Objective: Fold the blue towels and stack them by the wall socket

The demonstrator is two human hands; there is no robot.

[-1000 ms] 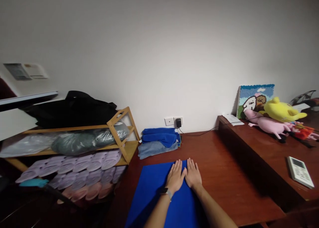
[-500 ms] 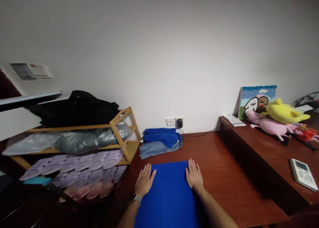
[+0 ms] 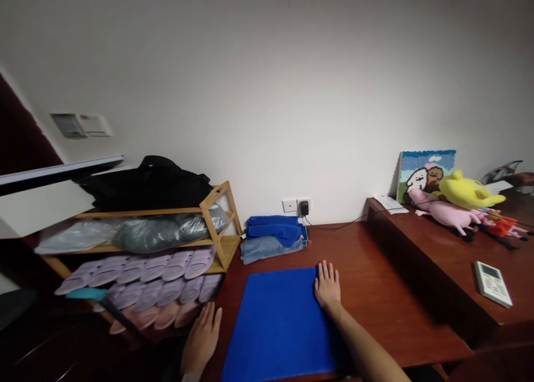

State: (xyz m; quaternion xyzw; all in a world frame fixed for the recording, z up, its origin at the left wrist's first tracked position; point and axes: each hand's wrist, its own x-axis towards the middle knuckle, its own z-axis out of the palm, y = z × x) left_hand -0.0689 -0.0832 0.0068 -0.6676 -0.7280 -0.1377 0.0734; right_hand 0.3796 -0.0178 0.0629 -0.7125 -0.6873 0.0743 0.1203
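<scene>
A smooth, flat blue rectangular sheet (image 3: 283,321) lies on the reddish-brown wooden desk; whether it is cloth or board I cannot tell. My right hand (image 3: 328,287) rests palm down at the sheet's far right corner, fingers stretched out and slightly apart, holding nothing. To the left of the sheet, apart from it, is my left hand (image 3: 202,335), fingers extended and nothing in them. Beyond the sheet, near the wall, a pile of folded blue cloths (image 3: 275,229) sits behind a folded light-blue denim piece (image 3: 271,249).
A wooden rack (image 3: 227,248) on the left carries a black bag (image 3: 154,187), plastic-wrapped bundles and several lilac slippers (image 3: 167,268). A black plug adapter (image 3: 304,208) trails a cable. The raised right surface bears plush toys (image 3: 467,190) and a white remote (image 3: 493,283).
My left hand has slid from beside my right hand across the sheet and off its left side. My right hand stays at the far right corner. The view has shifted slightly left.
</scene>
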